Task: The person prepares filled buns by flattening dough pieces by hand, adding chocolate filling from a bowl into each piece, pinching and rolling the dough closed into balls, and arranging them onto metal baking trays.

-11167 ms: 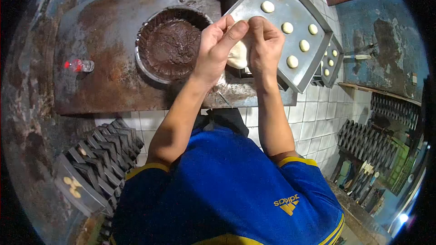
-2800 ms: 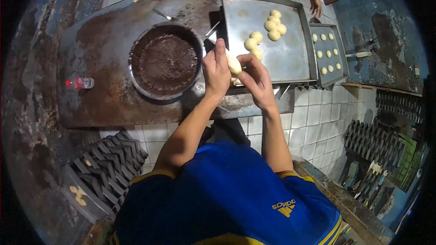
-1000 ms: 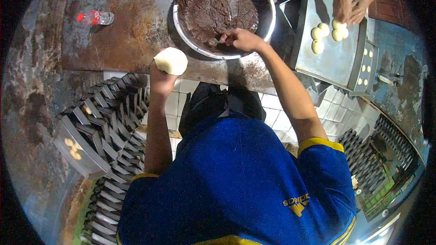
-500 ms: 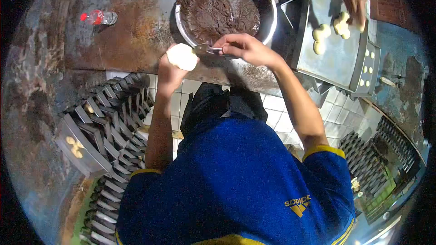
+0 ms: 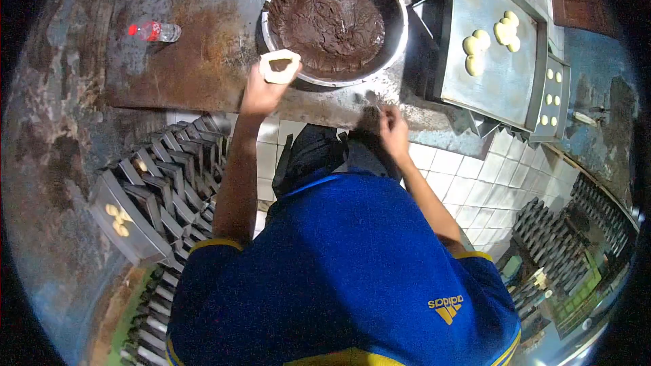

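Note:
A flattened piece of pale dough [image 5: 291, 73] with dark filling at its middle rests in my left hand [image 5: 262, 95], whose fingers curl round it from below. Just above sits a large round bowl [image 5: 404, 27] of dark brown paste [image 5: 332, 17]. My right hand [image 5: 395, 132] is at the table's front edge, right of the bowl. A small spoon-like tool [image 5: 371, 98] lies near its fingertips; blur hides whether the fingers touch it. Several dough balls [image 5: 475, 64] sit in two groups on the metal tray [image 5: 491, 105] at the right.
A small bottle with a red cap [image 5: 156, 32] lies on the rusty table [image 5: 196, 74]. Another tray [image 5: 550, 132] with dough pieces is farther right. Stacked dark metal trays [image 5: 163, 183] stand at the lower left, one holding dough. More stacks [image 5: 556, 230] are at the right.
Dark filling now shows on the dough in my left hand. My right hand has moved from beside the dough down and right to the table edge. The other person's hands have left the tray.

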{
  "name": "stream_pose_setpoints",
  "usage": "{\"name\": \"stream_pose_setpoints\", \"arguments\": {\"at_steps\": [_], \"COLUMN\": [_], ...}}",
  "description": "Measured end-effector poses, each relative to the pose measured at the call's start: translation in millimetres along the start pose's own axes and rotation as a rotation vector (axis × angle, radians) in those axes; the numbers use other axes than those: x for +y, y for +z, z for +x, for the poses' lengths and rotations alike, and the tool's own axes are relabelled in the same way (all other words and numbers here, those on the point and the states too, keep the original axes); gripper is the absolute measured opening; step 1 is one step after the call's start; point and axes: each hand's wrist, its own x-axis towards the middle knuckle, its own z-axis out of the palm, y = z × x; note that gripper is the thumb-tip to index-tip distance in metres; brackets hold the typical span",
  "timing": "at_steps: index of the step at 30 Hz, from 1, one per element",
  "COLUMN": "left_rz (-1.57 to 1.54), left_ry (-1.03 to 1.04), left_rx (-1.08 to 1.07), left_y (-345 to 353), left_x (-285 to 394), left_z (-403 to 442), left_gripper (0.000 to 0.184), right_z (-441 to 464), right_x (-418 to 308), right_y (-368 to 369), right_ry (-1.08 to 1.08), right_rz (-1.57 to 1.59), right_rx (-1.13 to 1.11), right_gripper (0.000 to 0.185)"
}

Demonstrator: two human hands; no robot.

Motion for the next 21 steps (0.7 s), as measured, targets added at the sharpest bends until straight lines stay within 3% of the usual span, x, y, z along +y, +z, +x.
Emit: {"name": "stream_pose_setpoints", "arguments": {"at_steps": [2,3,5,7,10,13,15,16,19,20,21], "left_rz": [-0.021,-0.045,0.012,0.004,0.003,0.064,0.030,0.029,-0.047,-0.047,-0.290], "left_ry": [0.027,0.051,0.050,0.110,0.083,0.058,0.067,0.069,0.078,0.081,-0.013], "left_rx": [-0.087,-0.176,-0.298,-0.424,-0.580,-0.642,-0.724,-0.716,-0.743,-0.741,-0.708], "left_y": [6,10,15,29,44,42,36,33,24,25,27], "left_x": [-5,-6,15,24,41,71,79,83,88,85,84], "left_z": [-1,-1,2,3,7,9,11,9,5,1,-5], "left_gripper": [0.030,0.029,0.029,0.030,0.034,0.035,0.040,0.040,0.056,0.056,0.051], "right_z": [21,19,14,2,-17,-20,-18,-16,-11,-9,-6], "right_x": [72,49,-21,-120,-205,-229,-233,-233,-228,-223,-219], "right_y": [-18,-31,-40,-50,-52,-56,-56,-57,-60,-59,-58], "right_ry": [-0.031,-0.206,-0.365,-0.406,-0.735,-0.713,-0.719,-0.726,-0.551,-0.554,-0.495], "right_rz": [-0.353,-0.559,-0.580,-0.259,-0.085,-0.171,-0.111,-0.113,0.169,0.166,0.256], "right_rx": [-0.140,-0.159,-0.060,-0.185,-0.240,-0.252,-0.205,-0.210,-0.282,-0.282,-0.294], "right_gripper": [0.032,0.038,0.052,0.077,0.090,0.085,0.065,0.065,0.035,0.035,0.032]}}
